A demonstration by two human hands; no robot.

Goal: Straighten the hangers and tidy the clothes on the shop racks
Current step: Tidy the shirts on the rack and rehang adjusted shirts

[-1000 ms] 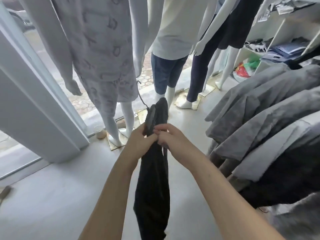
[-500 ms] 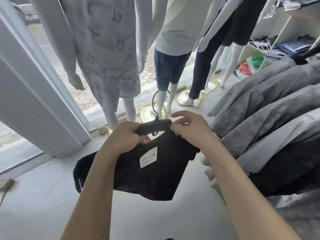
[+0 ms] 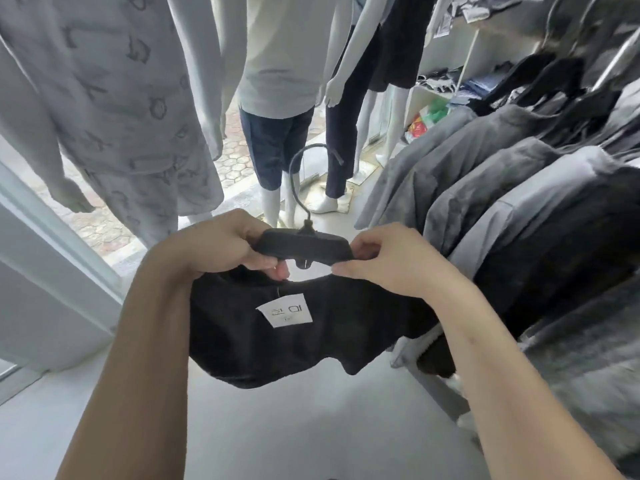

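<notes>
Hanger (image 3: 303, 250) with black top (image 3: 311, 344) is mid-air at centre. Left hand (image 3: 214, 244) curls round its 9 o'clock end, right hand (image 3: 391, 261) pinches the 3 o'clock end. It was edge-on a second ago and is now broadside, tag (image 3: 284, 310) showing, probably ready to rehang. Long axis 9-3, hook at 12. Rack (image 3: 519, 202) at 3.

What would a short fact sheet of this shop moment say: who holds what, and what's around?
Setting: clothes shop, near the glass front
Left hand: grips the left end of the black hanger
Right hand: pinches the hanger's right end
Hook: points up, on no rail
Black garment: droops below the hanger, white tag showing
To the right: rack of grey clothes
Ahead: dressed mannequins
</notes>
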